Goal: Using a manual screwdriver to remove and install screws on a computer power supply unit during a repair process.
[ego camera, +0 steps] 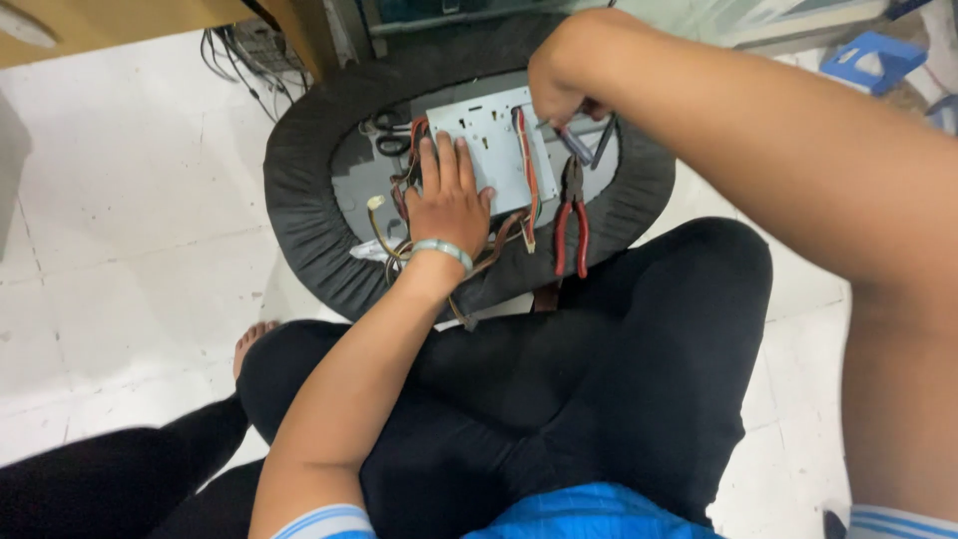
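A grey metal plate [494, 135] with holes and a red wire along it lies on a dark round cushioned seat [299, 220]. My left hand [449, 195] rests flat on the plate, fingers spread, pinning it down; a pale band circles the wrist. My right hand [561, 85] is at the plate's far right corner, fingers closed around a screwdriver [577, 145] with a dark bluish handle. Bundled brown and yellow wires [391, 235] trail from under the plate beside my left hand.
Red-handled pliers [572, 215] lie just right of the plate. Black scissors [391, 132] sit at the seat's far left. My legs in black trousers fill the foreground on a white tiled floor. A wooden desk with cables stands at the top left, a blue object [873, 58] at the top right.
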